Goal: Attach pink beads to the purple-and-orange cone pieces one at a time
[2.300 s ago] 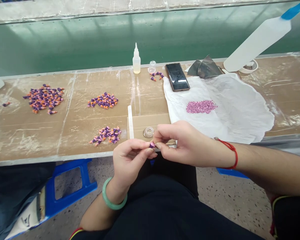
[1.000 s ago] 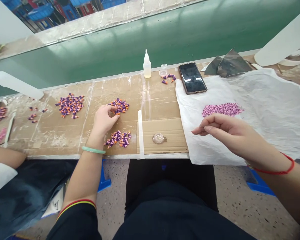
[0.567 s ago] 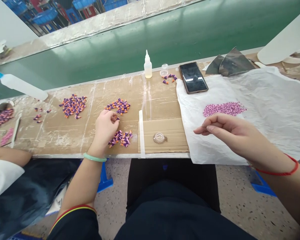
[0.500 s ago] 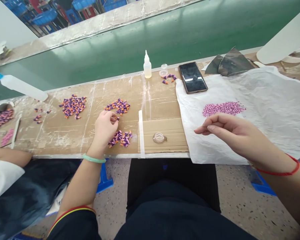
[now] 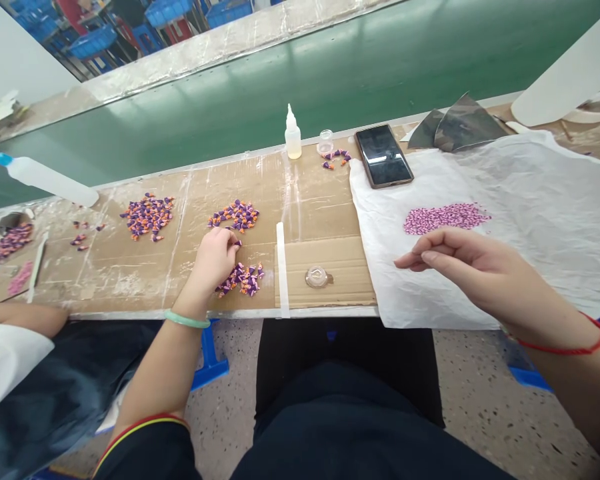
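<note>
My left hand [image 5: 216,259] is closed in a pinch on a small purple figure piece [image 5: 237,244] at its fingertips. It hovers between a pile of purple and orange pieces [image 5: 236,215] and a pile of purple and pink pieces [image 5: 247,280]. Over the white cloth, my right hand [image 5: 467,267] has its thumb and fingers drawn together; anything between them is too small to make out. Tiny pink bits [image 5: 445,217] lie in a heap just beyond it. Between the hands, a small clear round dish [image 5: 317,277] rests on a cardboard piece [image 5: 350,267].
A dropper bottle [image 5: 293,137], a clear small cup [image 5: 325,141] and a phone [image 5: 384,156] stand or lie along the back. White cloth [image 5: 545,200] covers the right side. Another purple-orange pile [image 5: 147,217] lies left. A co-worker's arm [image 5: 23,320] rests at the far left.
My left hand has turned slightly and moved a little down and right, bringing the purple piece into clearer view. My right hand has shifted slightly right. The view has moved a little.
</note>
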The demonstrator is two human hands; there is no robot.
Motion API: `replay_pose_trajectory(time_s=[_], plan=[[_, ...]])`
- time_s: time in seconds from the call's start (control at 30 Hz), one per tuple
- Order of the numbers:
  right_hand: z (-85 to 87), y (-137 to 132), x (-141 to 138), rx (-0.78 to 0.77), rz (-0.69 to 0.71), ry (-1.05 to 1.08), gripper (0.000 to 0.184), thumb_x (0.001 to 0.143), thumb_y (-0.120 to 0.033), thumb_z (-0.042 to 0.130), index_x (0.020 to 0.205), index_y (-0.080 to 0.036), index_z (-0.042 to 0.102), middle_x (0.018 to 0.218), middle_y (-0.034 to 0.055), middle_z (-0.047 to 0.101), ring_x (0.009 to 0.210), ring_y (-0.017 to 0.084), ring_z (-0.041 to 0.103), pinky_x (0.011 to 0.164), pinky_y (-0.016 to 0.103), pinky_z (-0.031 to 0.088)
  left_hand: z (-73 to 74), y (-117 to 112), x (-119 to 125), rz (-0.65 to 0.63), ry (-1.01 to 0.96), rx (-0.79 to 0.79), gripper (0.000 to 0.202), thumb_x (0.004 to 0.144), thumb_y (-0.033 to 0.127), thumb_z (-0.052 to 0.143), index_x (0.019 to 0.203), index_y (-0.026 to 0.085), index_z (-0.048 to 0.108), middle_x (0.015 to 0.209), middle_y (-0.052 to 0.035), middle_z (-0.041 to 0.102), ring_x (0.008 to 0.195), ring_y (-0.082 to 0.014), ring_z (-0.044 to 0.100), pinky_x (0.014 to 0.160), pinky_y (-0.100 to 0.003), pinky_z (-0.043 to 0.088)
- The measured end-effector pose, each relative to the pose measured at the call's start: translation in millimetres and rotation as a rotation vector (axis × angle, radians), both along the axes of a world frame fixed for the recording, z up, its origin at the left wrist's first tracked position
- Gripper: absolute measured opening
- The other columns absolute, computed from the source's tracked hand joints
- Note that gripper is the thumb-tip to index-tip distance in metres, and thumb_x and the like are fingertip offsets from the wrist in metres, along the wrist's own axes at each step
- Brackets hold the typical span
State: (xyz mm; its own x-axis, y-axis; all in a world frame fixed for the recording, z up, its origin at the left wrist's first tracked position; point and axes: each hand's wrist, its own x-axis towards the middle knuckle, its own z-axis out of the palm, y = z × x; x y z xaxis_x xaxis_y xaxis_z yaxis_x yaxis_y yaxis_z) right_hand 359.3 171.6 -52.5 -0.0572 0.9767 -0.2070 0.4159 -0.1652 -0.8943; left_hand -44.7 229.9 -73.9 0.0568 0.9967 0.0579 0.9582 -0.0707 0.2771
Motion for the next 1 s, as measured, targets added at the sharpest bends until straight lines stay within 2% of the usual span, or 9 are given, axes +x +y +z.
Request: replay_pose_trajectory(time_s=[0.13,0.27,0.37,0.43,0.53,0.67,0.73,0.87,1.0], plan=[[-2.2,1,1,0.009,-0.009,0.012,0.033,0.082,-0.056,0.063,0.088,-0.023,0.065,0.094,0.01,0.078,0.096,0.03,0.073,0.089,0.052,0.055,3.4,-3,3,-0.016,0.002,-0.006,0.008,0.083,0.016,0.053,0.078,0.022,0.054,0.086,-0.0099,0.065,0.09,-0.0295,0.063,0.085,-0.043,0.051],[3.9,1,5,0.065,-0.044,0.01,0.024,0.084,-0.046,0.062,0.087,-0.022,0.064,0.091,0.0083,0.077,0.092,0.026,0.072,0.085,0.046,0.056,12.0,-7,1,-0.026,-0.093,0.039,0.012,0.087,0.021,0.05,0.09,0.02,0.061,0.096,-0.0107,0.069,0.093,-0.0276,0.066,0.085,-0.04,0.053],[7.9,6,15,0.17,-0.121,0.028,0.014,0.083,-0.036,0.06,0.085,-0.022,0.063,0.088,0.0055,0.076,0.09,0.023,0.072,0.083,0.042,0.056,20.8,-10,0,-0.016,-0.301,0.096,0.009,0.084,0.028,0.058,0.083,0.023,0.065,0.09,-0.0057,0.071,0.088,-0.0254,0.067,0.079,-0.038,0.056],[5.5,11,25,0.236,-0.135,-0.042,0.01,0.083,-0.03,0.057,0.084,-0.022,0.063,0.088,0.0045,0.074,0.089,0.022,0.071,0.083,0.04,0.056,27.9,-13,2,0.01,-0.506,0.031,0.01,0.084,0.034,0.066,0.084,0.025,0.07,0.092,-0.0022,0.075,0.077,-0.0221,0.069,0.07,-0.035,0.058],[-6.3,23,41,0.327,-0.031,-0.281,0.01,0.082,-0.025,0.054,0.08,-0.023,0.064,0.086,0.0049,0.071,0.084,0.021,0.067,0.075,0.038,0.054,38.6,-22,11,-0.015,-0.672,-0.086,0.013,0.078,0.041,0.077,0.082,0.028,0.077,0.079,-0.0004,0.078,0.063,-0.0219,0.069,0.05,-0.031,0.057],[-26.3,38,48,0.498,0.166,-0.492,0.011,0.081,-0.021,0.054,0.076,-0.022,0.064,0.081,0.0064,0.066,0.082,0.024,0.061,0.077,0.041,0.05,44.6,-34,30,-0.019,-0.857,-0.118,0.014,0.071,0.043,0.084,0.08,0.033,0.081,0.057,0.0014,0.071,0.041,-0.016,0.055,0.029,-0.025,0.039],[-33.6,45,46,0.533,0.176,-0.524,0.013,0.081,-0.018,0.054,0.078,-0.022,0.066,0.085,0.0073,0.066,0.085,0.025,0.059,0.083,0.044,0.048,44.0,-38,41,-0.021,-0.972,-0.154,0.014,0.071,0.046,0.085,0.08,0.035,0.082,0.05,0.0021,0.064,0.037,-0.013,0.047,0.028,-0.024,0.033],[-43.2,51,40,0.553,0.166,-0.565,0.016,0.083,-0.018,0.056,0.083,-0.023,0.071,0.089,0.0086,0.065,0.09,0.027,0.056,0.089,0.047,0.045,40.9,-43,61,-0.074,-1.186,-0.193,0.013,0.07,0.049,0.086,0.079,0.039,0.083,0.043,0.003,0.047,0.038,-0.0104,0.039,0.032,-0.024,0.034],[-45.3,42,37,0.549,0.203,-0.56,0.016,0.084,-0.018,0.056,0.085,-0.023,0.071,0.088,0.0076,0.067,0.09,0.026,0.057,0.086,0.044,0.045,35.9,-47,71,-0.099,-1.34,-0.292,0.015,0.066,0.044,0.091,0.076,0.039,0.082,0.052,0.0025,0.05,0.039,-0.007,0.035,0.033,-0.022,0.032]])
